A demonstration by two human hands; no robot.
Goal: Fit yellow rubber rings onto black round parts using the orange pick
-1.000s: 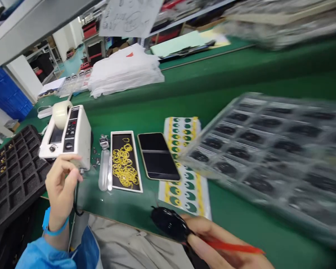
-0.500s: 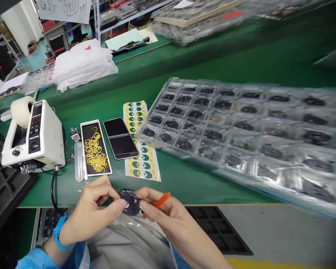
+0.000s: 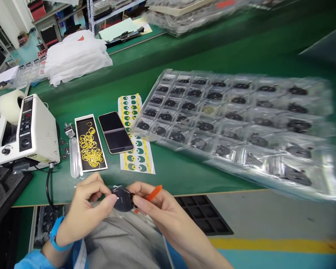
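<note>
Above my lap, a round black part is held between both hands near the table's front edge. My left hand pinches its left side between thumb and forefinger. On the right side, my right hand grips the part with thumb and forefinger, and an orange tool also lies in that hand, sticking out past the fingers. Beyond my hands sits a white box with yellow rings. Beside it are a phone and a sheet of green and yellow stickers.
A white tape dispenser stands at the left with its cable. Clear trays of bagged black parts cover the right side. Small metal pieces and a clear plastic strip lie beside the box. White bags are stacked behind.
The view has shifted, so the table items appear further left and slightly higher. Both hands still hold the black part, which shows a little more of its face.
</note>
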